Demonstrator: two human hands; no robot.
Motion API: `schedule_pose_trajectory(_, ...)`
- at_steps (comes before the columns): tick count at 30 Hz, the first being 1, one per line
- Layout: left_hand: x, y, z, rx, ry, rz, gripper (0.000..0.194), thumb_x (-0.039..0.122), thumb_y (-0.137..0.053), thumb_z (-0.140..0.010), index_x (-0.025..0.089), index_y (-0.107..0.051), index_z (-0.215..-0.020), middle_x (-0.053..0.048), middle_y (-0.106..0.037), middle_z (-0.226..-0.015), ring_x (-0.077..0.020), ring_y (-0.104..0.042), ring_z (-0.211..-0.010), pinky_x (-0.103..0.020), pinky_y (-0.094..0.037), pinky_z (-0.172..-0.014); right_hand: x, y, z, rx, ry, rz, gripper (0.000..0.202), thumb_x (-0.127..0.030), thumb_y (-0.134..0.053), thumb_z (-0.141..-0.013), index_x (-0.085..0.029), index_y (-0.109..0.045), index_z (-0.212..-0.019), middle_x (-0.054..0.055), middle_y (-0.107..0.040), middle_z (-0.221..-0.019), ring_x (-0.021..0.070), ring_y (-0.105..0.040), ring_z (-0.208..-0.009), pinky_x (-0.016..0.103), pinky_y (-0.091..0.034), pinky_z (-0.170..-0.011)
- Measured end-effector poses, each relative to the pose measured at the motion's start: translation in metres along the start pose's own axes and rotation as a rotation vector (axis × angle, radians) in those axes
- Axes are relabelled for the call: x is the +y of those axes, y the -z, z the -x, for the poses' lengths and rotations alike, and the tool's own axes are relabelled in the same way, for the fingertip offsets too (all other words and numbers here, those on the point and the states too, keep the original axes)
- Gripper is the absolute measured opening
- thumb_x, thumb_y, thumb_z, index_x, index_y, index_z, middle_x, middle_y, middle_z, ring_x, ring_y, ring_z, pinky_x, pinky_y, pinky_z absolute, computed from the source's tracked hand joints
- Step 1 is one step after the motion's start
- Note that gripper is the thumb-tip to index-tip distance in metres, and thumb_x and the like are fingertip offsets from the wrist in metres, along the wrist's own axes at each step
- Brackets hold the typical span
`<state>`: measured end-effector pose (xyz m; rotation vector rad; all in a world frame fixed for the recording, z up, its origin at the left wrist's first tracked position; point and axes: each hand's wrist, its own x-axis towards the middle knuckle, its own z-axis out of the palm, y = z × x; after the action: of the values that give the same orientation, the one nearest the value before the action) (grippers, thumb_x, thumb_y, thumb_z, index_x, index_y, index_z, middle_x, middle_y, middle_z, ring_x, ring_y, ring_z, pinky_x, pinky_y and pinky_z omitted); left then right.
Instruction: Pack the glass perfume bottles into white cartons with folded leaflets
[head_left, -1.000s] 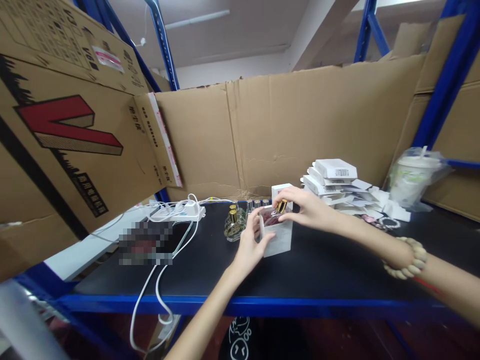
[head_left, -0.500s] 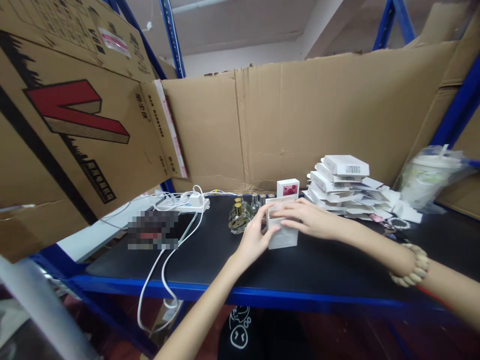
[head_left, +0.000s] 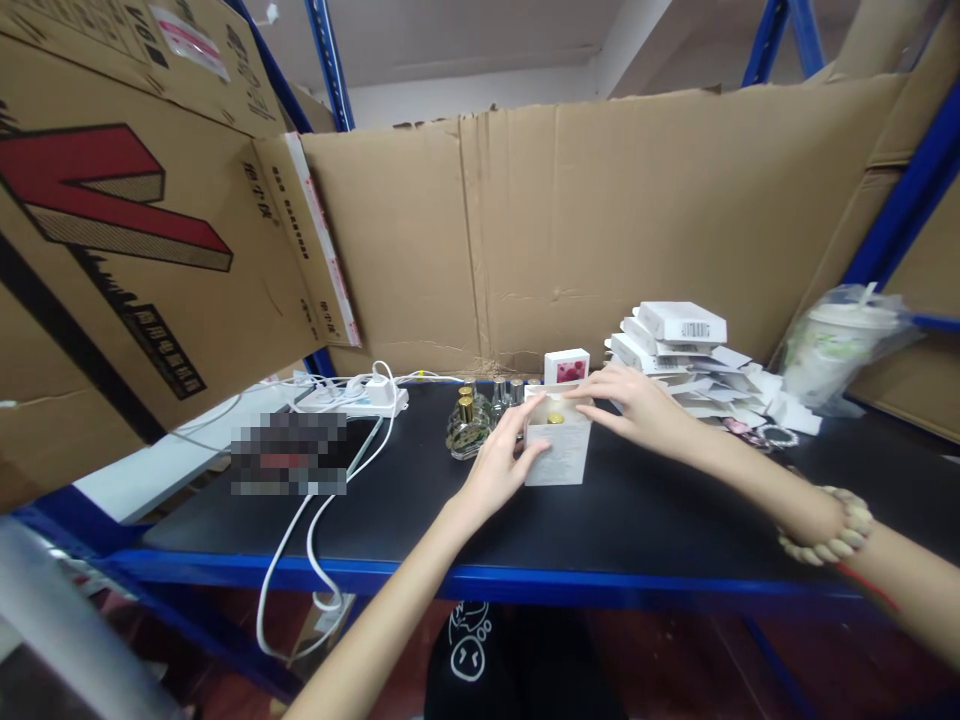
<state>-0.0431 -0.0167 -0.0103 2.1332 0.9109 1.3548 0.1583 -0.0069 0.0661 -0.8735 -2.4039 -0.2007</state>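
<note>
The back of the scene is closed off by a tall cardboard panel point(head_left: 637, 220), and the left is filled by a large carton point(head_left: 210, 240) printed with a red V. Below them is spread a black worktop point(head_left: 420, 520), its front edged in blue. Toward the right, a pile of white boxes point(head_left: 682, 325) is stacked loosely (a barcode can be seen on the topmost), and beyond it a lidded cup point(head_left: 840, 345) is wrapped in clear plastic. Near the middle, an open white box point(head_left: 559, 462) is stood upright on the worktop. It is gripped at its left side by the left hand point(head_left: 499, 455), with the thumb laid across the front; the right hand point(head_left: 637, 405) is held at the upper right rim, fingers reaching over the opening, and whether anything is pinched by it cannot be told. Just behind, a smaller-looking box with a pink picture point(head_left: 566, 368) is partly hidden. To the left, glass bottles point(head_left: 466, 437) are grouped. Inside the opening, a gold cap point(head_left: 555, 419) is exposed.
</note>
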Motion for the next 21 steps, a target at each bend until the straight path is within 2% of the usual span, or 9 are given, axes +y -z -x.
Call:
schedule_pose_trajectory(6, 0.000, 0.000, 0.002, 0.013, -0.017, -0.003, 0.042, 0.026, -0.054, -0.081, 0.025, -0.043, -0.121, -0.009, -0.051, -0.125, -0.0150, -0.060, -0.090, -0.028, -0.056, -0.071, 0.006, 0.002, 0.003, 0.046, -0.053, -0.053, 0.023, -0.026, -0.049, -0.081, -0.025, -0.071, -0.088, 0.005, -0.069, -0.083, 0.0211, -0.058, -0.077, 0.039, -0.047, -0.070)
schedule_pose_trajectory(10, -0.003, -0.001, 0.002, 0.088, 0.053, 0.068, 0.040, 0.027, -0.060, -0.076, 0.023, -0.042, -0.111, -0.005, -0.057, -0.107, -0.0131, -0.062, -0.082, -0.026, -0.057, -0.064, 0.006, 0.005, 0.002, 0.034, -0.071, -0.054, 0.022, -0.026, -0.051, -0.080, -0.025, -0.072, -0.085, 0.004, -0.069, -0.079, 0.0202, -0.058, -0.074, 0.037, -0.047, -0.068)
schedule_pose_trajectory(13, -0.004, 0.000, 0.003, 0.094, 0.067, 0.065, 0.043, 0.028, -0.059, -0.077, 0.023, -0.039, -0.114, -0.005, -0.057, -0.103, -0.0135, -0.063, -0.081, -0.025, -0.056, -0.062, 0.003, 0.005, 0.002, -0.005, -0.059, -0.078, 0.022, -0.028, -0.052, -0.080, -0.024, -0.072, -0.083, 0.005, -0.068, -0.078, 0.0201, -0.059, -0.074, 0.037, -0.047, -0.067)
schedule_pose_trajectory(17, -0.002, 0.000, 0.006, 0.071, -0.043, -0.107, 0.043, 0.028, -0.052, -0.083, 0.024, -0.040, -0.125, -0.008, -0.055, -0.112, -0.0155, -0.062, -0.088, -0.030, -0.056, -0.073, -0.002, 0.006, 0.005, -0.068, -0.038, -0.159, 0.025, -0.032, -0.050, -0.081, -0.023, -0.073, -0.086, 0.006, -0.068, -0.080, 0.0198, -0.059, -0.076, 0.037, -0.048, -0.068)
schedule_pose_trajectory(19, 0.000, 0.000, 0.007, 0.055, -0.077, -0.227, 0.038, 0.029, -0.047, -0.086, 0.025, -0.045, -0.123, -0.007, -0.053, -0.113, -0.0167, -0.061, -0.094, -0.033, -0.054, -0.080, -0.003, 0.007, 0.009, -0.082, -0.058, -0.213, 0.025, -0.035, -0.050, -0.082, -0.025, -0.073, -0.084, 0.005, -0.069, -0.082, 0.0194, -0.060, -0.077, 0.037, -0.049, -0.071)
schedule_pose_trajectory(21, 0.002, 0.001, 0.008, 0.042, -0.089, -0.339, 0.034, 0.030, -0.044, -0.088, 0.026, -0.049, -0.121, -0.007, -0.050, -0.114, -0.0175, -0.060, -0.097, -0.032, -0.055, -0.079, -0.003, 0.008, 0.012, -0.058, -0.100, -0.271, 0.026, -0.037, -0.050, -0.082, -0.025, -0.072, -0.082, 0.005, -0.070, -0.086, 0.0191, -0.062, -0.079, 0.037, -0.050, -0.071)
